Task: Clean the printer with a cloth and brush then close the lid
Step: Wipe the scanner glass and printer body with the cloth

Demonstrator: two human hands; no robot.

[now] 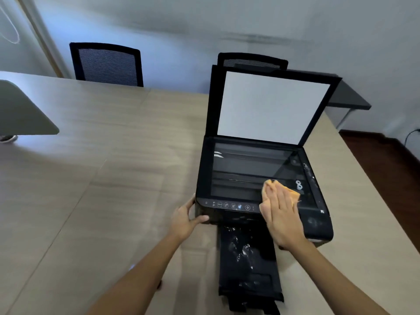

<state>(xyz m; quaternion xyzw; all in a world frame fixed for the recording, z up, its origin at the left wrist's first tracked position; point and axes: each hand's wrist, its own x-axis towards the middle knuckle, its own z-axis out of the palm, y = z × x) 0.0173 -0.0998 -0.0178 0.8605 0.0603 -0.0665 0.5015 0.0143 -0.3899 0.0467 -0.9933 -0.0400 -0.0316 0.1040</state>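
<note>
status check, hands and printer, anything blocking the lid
Right hand flat on orange cloth, pressed to scanner glass. Left hand steadies printer at its front left corner. Lid up, only the hand and cloth beneath it.

Left hand (185,218) curled in a loose grip, right hand (280,214) flat (fingers together), both arms outstretched.

Counting one black flatbed printer (261,178) with one raised lid (270,105) and one pulled-out black output tray (247,264). Counting one folded orange cloth (284,189). Counting two bare hands: a left hand (185,220) and a right hand (280,214). Counting two black mesh-backed office chairs, one at the far left (106,63) and one behind the printer lid (252,61). Counting one pale wood-grain table (102,167), one dark grey side desk (347,96), and one grey rounded panel (22,112) showing at the left edge.
</note>
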